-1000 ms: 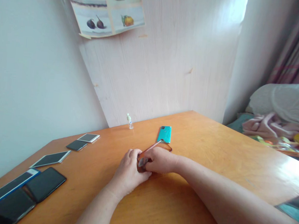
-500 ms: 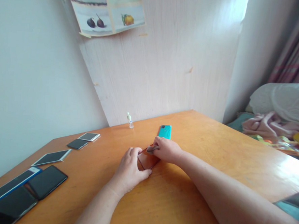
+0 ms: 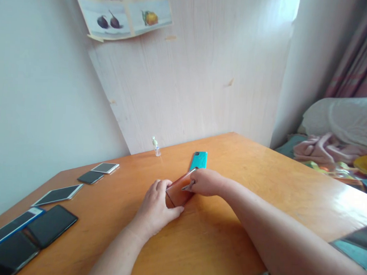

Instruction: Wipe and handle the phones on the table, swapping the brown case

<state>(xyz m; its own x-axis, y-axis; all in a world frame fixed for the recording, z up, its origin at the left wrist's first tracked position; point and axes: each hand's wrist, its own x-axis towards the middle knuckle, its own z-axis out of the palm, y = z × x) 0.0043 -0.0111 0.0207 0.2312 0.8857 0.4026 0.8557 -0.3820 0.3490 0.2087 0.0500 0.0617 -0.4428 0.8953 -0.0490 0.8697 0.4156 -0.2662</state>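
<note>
My left hand [image 3: 155,204] grips the near end of a smartphone [image 3: 176,191], thumb along one long edge and fingers along the other. The phone's shiny surface looks orange-brown, and it lies at a slant on the wooden table. My right hand [image 3: 208,182] is closed round a small greyish cloth [image 3: 188,188], pressed on the phone's surface; most of the cloth is hidden in the fingers. Just beyond the right hand lies a teal phone [image 3: 200,159], back up, partly covered by that hand.
Several phones lie along the table's left side, among them a black phone [image 3: 53,225], a white-framed phone [image 3: 57,194] and a smaller white phone [image 3: 105,168]. A small clear spray bottle [image 3: 156,148] stands near the wall. The table [image 3: 250,170] runs to a far right edge.
My right hand has moved slightly nearer along the phone with the cloth, uncovering its far end. My left hand keeps its grip. The view has shifted a little to the right.
</note>
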